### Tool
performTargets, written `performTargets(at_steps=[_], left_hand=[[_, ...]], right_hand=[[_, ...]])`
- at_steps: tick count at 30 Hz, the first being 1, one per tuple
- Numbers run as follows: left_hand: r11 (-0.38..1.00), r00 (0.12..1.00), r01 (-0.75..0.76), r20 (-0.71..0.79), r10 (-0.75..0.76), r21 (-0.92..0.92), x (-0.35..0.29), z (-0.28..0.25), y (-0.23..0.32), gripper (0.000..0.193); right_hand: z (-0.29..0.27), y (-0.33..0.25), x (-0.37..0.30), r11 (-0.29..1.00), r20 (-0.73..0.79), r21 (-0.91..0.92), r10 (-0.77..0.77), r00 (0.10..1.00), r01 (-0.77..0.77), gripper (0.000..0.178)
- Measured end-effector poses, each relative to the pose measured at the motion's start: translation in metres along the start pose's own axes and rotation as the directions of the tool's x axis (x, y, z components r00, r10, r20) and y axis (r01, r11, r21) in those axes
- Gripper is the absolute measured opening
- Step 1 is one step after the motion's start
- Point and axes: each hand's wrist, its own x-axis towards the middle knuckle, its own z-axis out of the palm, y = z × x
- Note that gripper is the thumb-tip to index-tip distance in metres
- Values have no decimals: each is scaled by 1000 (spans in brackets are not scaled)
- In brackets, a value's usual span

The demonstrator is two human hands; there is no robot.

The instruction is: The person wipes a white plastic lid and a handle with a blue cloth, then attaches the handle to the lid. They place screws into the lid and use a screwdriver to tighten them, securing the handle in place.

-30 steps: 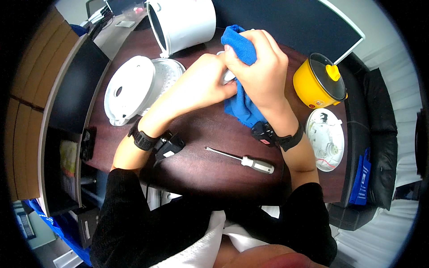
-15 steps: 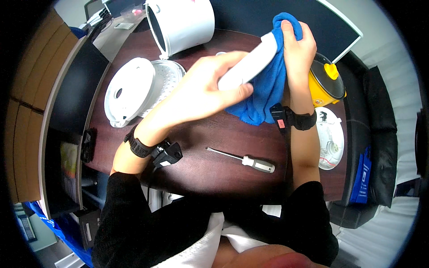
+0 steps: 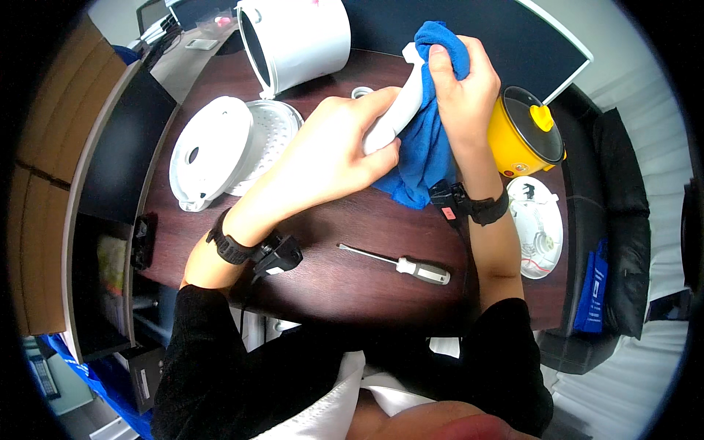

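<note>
My left hand (image 3: 330,143) grips the lower end of a curved white plastic handle (image 3: 404,110), thumb on the near side and fingers on the far side. Around its upper part, my right hand (image 3: 469,84) bunches a blue cloth (image 3: 425,158) and pinches it; the rest of the cloth hangs down to the table. A small tip of the handle sticks out above the cloth. Below both hands lies a flat-blade screwdriver (image 3: 422,270) with a white and grey grip, its blade pointing left.
A white cylindrical housing (image 3: 312,44) lies on its side at the back. Left of my hands, a round white lid (image 3: 209,147) leans on a perforated tray (image 3: 268,136). On the right stand a yellow electric pot (image 3: 510,143) and a round white base (image 3: 539,235) with a red wire.
Both hands have shifted slightly left, and the handle is tilted more upright. The right hand has moved the cloth along the handle, so its upper tip now shows.
</note>
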Motion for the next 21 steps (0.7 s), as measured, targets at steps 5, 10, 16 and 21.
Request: performTargets(at_steps=[5, 10, 16, 21], left_hand=[[996, 978, -47, -197, 61, 72, 4, 3, -9, 34], [994, 993, -19, -112, 31, 106, 4, 2, -11, 30], [987, 993, -48, -104, 64, 154, 1, 14, -10, 35], [986, 994, -20, -106, 37, 164, 5, 17, -10, 35]], right_hand=[[7, -48, -12, 951, 71, -66, -299, 952, 303, 26], [16, -50, -15, 946, 61, -139, -288, 956, 294, 28], [8, -33, -7, 972, 40, -210, -100, 994, 106, 27], [10, -26, -7, 953, 24, -285, -98, 995, 101, 27]])
